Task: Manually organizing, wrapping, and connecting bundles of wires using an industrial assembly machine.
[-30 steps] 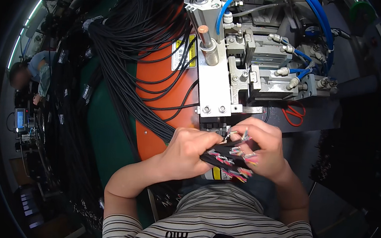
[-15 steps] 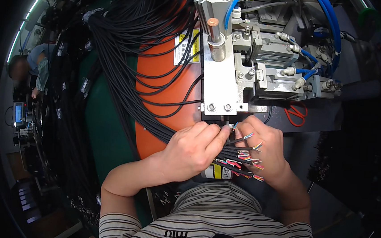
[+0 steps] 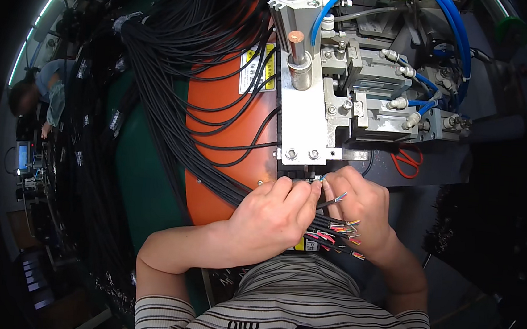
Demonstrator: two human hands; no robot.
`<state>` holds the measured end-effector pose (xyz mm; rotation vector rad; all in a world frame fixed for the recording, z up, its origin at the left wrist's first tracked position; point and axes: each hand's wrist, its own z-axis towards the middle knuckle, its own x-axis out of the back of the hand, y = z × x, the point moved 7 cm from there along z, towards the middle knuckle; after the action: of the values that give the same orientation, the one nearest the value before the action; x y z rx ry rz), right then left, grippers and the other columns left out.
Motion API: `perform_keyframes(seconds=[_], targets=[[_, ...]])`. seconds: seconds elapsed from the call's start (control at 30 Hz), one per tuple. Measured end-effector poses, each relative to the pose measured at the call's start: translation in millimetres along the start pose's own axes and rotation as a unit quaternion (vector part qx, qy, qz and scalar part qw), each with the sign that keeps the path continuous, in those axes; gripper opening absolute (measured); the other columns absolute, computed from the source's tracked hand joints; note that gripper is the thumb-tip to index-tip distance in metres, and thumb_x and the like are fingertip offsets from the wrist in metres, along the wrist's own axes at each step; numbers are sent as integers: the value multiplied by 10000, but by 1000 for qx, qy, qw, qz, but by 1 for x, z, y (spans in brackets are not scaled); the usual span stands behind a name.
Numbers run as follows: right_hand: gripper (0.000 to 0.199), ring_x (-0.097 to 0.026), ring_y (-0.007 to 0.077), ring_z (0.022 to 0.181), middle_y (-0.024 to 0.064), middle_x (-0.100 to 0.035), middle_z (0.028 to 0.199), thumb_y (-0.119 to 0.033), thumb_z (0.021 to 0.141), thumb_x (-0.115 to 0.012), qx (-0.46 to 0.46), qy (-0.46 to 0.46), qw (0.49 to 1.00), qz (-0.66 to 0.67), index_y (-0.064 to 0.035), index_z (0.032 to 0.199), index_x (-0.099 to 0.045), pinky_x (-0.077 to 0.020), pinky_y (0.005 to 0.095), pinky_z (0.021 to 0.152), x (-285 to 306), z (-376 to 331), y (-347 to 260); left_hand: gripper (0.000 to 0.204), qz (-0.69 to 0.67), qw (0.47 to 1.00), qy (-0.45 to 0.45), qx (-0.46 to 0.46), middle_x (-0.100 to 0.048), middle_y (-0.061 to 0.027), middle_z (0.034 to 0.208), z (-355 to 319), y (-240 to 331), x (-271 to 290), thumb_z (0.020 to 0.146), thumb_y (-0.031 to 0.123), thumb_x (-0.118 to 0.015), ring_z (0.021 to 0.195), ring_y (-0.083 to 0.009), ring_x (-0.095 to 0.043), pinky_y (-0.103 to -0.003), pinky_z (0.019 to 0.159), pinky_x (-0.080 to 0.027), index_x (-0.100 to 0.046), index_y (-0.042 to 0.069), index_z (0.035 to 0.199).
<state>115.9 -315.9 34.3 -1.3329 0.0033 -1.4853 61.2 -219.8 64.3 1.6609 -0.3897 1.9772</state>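
At centre, left hand [image 3: 275, 218] clamps black cables [image 3: 167, 127]; right hand [image 3: 362, 212] hides its grip; crowded wire ends [image 3: 324, 236] may tangle.

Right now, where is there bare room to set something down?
Green surface is bare between black cable piles at left and the flat orange panel; dark grey tabletop is bare right of the red looped handles. Crowded: below the silver metal plate, where left hand, right hand and multicoloured wire ends cluster.

Glare whitens the metal plate [image 3: 304, 121], a strip light [image 3: 21, 54] glows left, and curved edges darken.
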Motion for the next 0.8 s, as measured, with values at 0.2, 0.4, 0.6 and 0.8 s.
perform_keyframes(seconds=[0.2, 0.4, 0.6, 0.8], targets=[[63, -584, 259, 533, 89, -578, 753, -26, 802, -670, -6, 11, 1000, -8, -13, 854, -637, -455, 356, 474, -1, 1, -1, 471, 4, 1000, -11, 14, -477, -69, 803, 0, -2, 0, 683, 59, -603, 690, -182, -504, -270, 533, -441, -616, -95, 1129], [62, -583, 251, 533, 78, -576, 743, -25, 797, -676, 11, -23, 999, -39, -18, 847, -641, -459, 352, 480, 3, 7, -6, 464, -34, 999, -4, 11, -478, -67, 812, -2, -8, -1, 688, 63, -603, 707, -185, -506, -276, 545, -445, -621, -79, 1129], [81, -606, 264, 567, 78, -601, 760, -18, 795, -675, -26, -41, 999, 14, -5, 866, -640, -473, 338, 493, 0, 2, 8, 463, -62, 998, -8, 8, -486, -63, 828, 0, -11, -2, 692, 75, -605, 701, -189, -503, -283, 558, -447, -626, -52, 1137], [107, -618, 273, 576, 98, -626, 787, -1, 784, -681, -10, 58, 996, 62, -8, 883, -640, -484, 331, 501, 2, -2, 8, 473, -58, 998, -9, 24, -511, -61, 870, 0, -16, -4, 701, 108, -618, 707, -206, -519, -322, 626, -458, -630, 5, 1163]])
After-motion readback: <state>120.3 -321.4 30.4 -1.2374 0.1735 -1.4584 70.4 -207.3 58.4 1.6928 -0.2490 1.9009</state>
